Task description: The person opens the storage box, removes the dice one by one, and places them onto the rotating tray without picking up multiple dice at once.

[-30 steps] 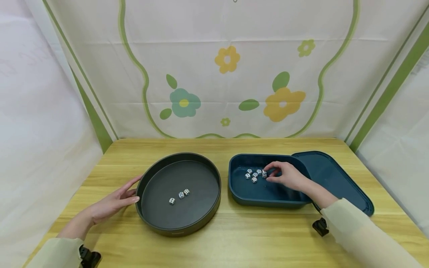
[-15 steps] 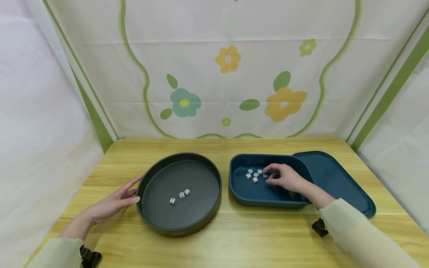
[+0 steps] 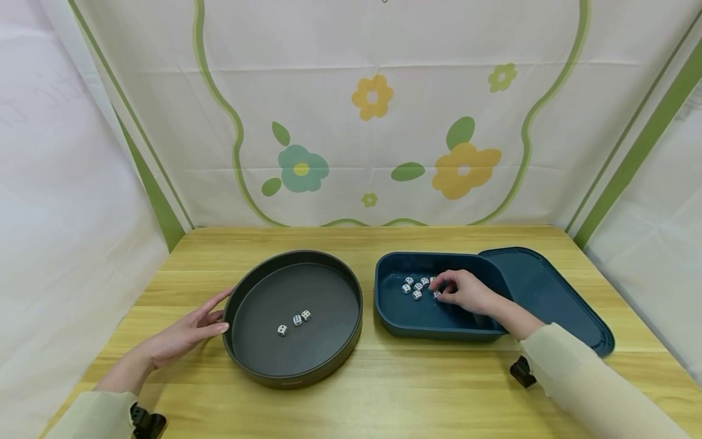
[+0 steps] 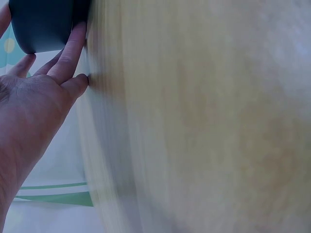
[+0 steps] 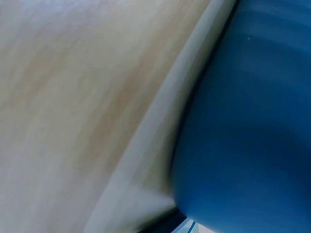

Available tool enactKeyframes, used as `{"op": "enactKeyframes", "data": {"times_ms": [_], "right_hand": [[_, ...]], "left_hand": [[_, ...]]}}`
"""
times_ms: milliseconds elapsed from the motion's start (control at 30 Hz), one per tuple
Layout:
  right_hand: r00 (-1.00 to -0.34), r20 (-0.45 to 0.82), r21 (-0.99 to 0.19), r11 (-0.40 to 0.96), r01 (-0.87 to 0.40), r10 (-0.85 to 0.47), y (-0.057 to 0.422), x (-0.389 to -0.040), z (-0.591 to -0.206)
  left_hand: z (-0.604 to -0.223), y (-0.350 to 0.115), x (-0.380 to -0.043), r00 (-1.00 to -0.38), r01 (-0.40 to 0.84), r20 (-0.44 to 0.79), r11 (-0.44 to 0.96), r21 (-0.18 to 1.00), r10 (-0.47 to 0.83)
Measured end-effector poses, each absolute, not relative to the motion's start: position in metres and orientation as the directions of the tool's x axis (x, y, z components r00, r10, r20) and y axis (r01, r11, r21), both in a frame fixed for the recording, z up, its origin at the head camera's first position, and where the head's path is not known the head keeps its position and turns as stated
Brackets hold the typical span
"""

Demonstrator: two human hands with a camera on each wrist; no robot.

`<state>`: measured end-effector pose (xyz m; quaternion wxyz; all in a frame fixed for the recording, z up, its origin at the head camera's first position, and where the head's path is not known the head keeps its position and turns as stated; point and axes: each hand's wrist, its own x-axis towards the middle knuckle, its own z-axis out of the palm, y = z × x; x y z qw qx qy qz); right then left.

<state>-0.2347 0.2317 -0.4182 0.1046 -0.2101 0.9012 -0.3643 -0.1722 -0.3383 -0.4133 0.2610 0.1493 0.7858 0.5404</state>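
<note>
My left hand (image 3: 183, 332) rests against the left side of a round dark pan (image 3: 238, 347), its fingers fairly straight and its thumb at the rim. In the left wrist view, the left hand's fingers (image 4: 73, 53) touch the dark pan wall (image 4: 41, 24). Three white dice (image 3: 297, 319) lie on the pan's floor. My right hand (image 3: 468, 292) reaches into a blue rectangular container (image 3: 395, 314), its thumb and fingertips around a white die (image 3: 436, 295). Several other dice (image 3: 417, 295) lie left of those fingertips, one partly hidden behind them. The right wrist view shows only the container's outer wall (image 5: 243, 121).
A flat blue lid (image 3: 554, 299) lies right of the container, partly beneath it. Everything stands on a wooden table (image 3: 378, 390). A white curtain (image 3: 329, 122) with printed flowers hangs behind, and white cloth hangs at both sides.
My right fingertips have closed in, and the die by them has shifted slightly toward the container's front. The left hand, the pan and its three dice stay put.
</note>
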Motion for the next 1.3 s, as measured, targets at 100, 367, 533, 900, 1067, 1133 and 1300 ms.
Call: {"op": "enactKeyframes", "data": {"times_ms": [100,367,533,900,1067,1133,1300], "right_hand": [[-0.883,-0.068,-0.692,0.659,-0.294,-0.465,0.232,-0.235,-0.419],[-0.878,-0.076,-0.686,0.664,-0.298,-0.472,0.232,-0.236,-0.421],[-0.890,-0.023,-0.689,0.652,-0.316,-0.456,0.231,-0.233,-0.417],[-0.865,0.110,-0.735,0.546,-0.403,-0.490,0.207,-0.226,-0.388],[-0.843,0.132,-0.758,0.495,-0.425,-0.521,0.182,-0.223,-0.373],[-0.838,0.129,-0.771,0.478,-0.421,-0.531,0.172,-0.223,-0.369],[-0.819,0.138,-0.791,0.436,-0.430,-0.557,0.146,-0.226,-0.362]], "left_hand": [[-0.414,-0.338,-0.173,-0.823,-0.062,-0.260,0.374,0.925,0.505],[-0.414,-0.337,-0.173,-0.826,-0.063,-0.253,0.365,0.929,0.503],[-0.415,-0.338,-0.174,-0.817,-0.070,-0.269,0.376,0.924,0.510],[-0.417,-0.339,-0.174,-0.821,-0.071,-0.262,0.365,0.928,0.507],[-0.414,-0.337,-0.172,-0.822,-0.062,-0.246,0.350,0.935,0.513],[-0.413,-0.337,-0.172,-0.823,-0.065,-0.248,0.349,0.935,0.512],[-0.415,-0.336,-0.175,-0.824,-0.074,-0.255,0.351,0.934,0.506]]}}
